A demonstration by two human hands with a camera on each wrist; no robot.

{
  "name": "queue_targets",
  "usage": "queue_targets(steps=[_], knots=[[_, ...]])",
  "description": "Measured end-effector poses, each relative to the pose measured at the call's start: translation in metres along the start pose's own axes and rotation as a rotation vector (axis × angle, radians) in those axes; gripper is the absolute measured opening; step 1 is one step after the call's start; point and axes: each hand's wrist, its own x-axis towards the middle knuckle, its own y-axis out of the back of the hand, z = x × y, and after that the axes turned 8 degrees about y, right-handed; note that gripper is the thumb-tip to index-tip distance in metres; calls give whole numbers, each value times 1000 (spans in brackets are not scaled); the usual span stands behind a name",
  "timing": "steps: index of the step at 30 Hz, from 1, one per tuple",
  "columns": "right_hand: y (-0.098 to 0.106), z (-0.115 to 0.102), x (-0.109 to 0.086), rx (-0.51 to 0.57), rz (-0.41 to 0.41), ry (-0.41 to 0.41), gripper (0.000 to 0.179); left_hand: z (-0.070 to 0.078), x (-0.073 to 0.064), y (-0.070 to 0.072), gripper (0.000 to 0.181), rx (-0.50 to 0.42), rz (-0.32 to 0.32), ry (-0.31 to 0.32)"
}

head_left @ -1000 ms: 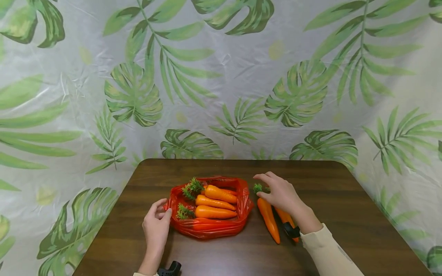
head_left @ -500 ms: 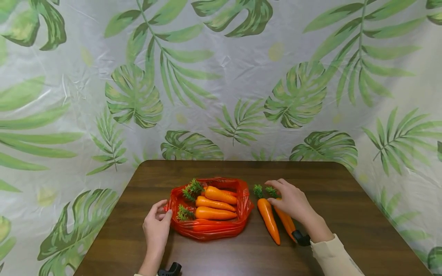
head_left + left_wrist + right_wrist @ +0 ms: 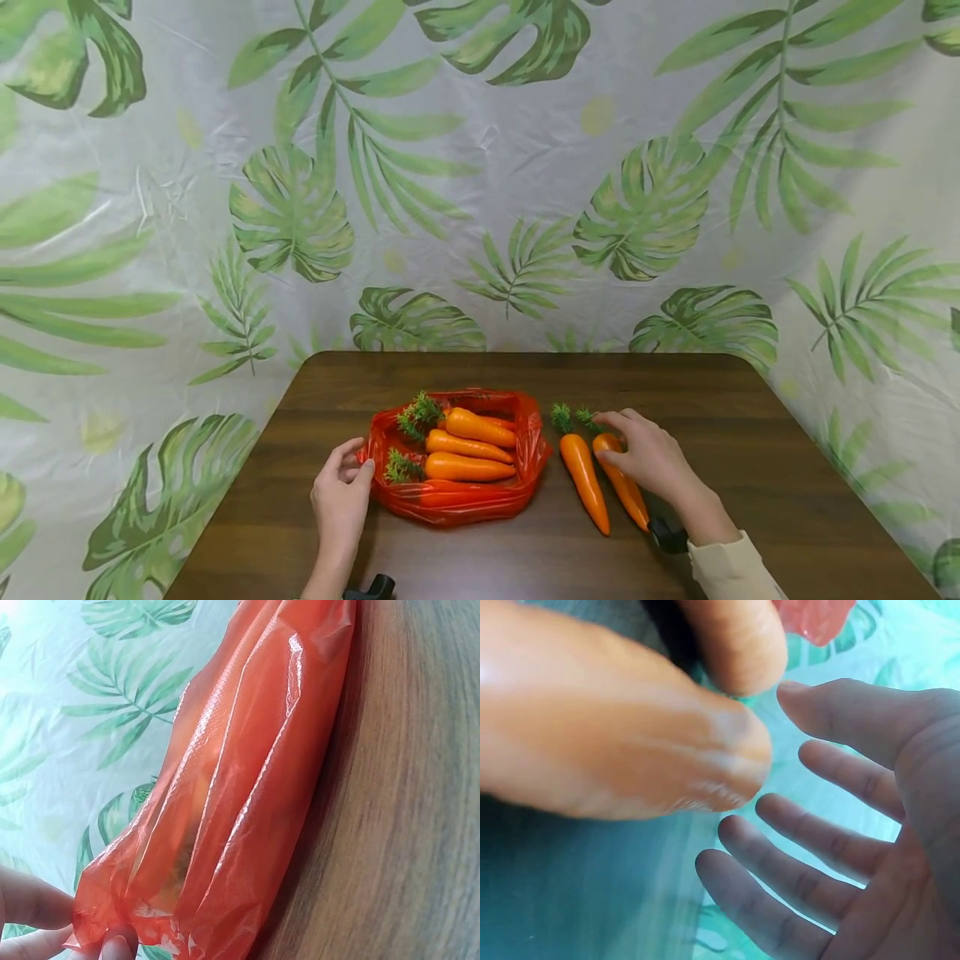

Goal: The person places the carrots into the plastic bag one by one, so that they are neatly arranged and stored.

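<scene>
A red plastic bag (image 3: 450, 515) lies with its mouth spread on the table, several orange carrots (image 3: 468, 467) with green tops inside it. My left hand (image 3: 341, 483) pinches the bag's left rim; the left wrist view shows the thumb and fingers (image 3: 34, 900) on the crumpled red plastic (image 3: 240, 787). To the right of the bag two loose carrots lie side by side, a left one (image 3: 585, 479) and a right one (image 3: 622, 485). Around the top of the right carrot (image 3: 630, 727) my right hand (image 3: 648, 454) hovers with fingers spread and apart from it.
The dark wooden table (image 3: 450, 562) has its far edge against a white curtain (image 3: 525, 167) printed with green leaves. A black band with a camera (image 3: 667, 535) sits on the right wrist, another (image 3: 371, 588) on the left.
My right hand has moved to the right and nearer me, from above the left loose carrot's top to the right loose carrot. The left hand stays on the bag's rim.
</scene>
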Motion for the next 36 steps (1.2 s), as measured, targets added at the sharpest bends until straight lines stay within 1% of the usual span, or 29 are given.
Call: queue_targets(steps=[5,7,13,17,20,29,36], knots=[[-4,4,-2,6,-17,-38,49,0,0,0,32,-2,1,14],[-6,7,-3,10,-20,-40,48,-1,0,0,32,-4,3,15],[-10,13,-2,24,2,-1,47,-2,-1,-1,32,-10,2,25],[-11,16,-1,43,12,5,46,-2,-1,-1,33,-16,-3,34],[-11,16,0,49,16,-2,46,-1,0,-2,33,-19,-6,34],[-12,17,-1,53,-6,-27,47,0,0,-2,32,-25,-7,28],[-13,13,-3,92,-22,-46,46,-1,1,0,33,-1,-6,17]])
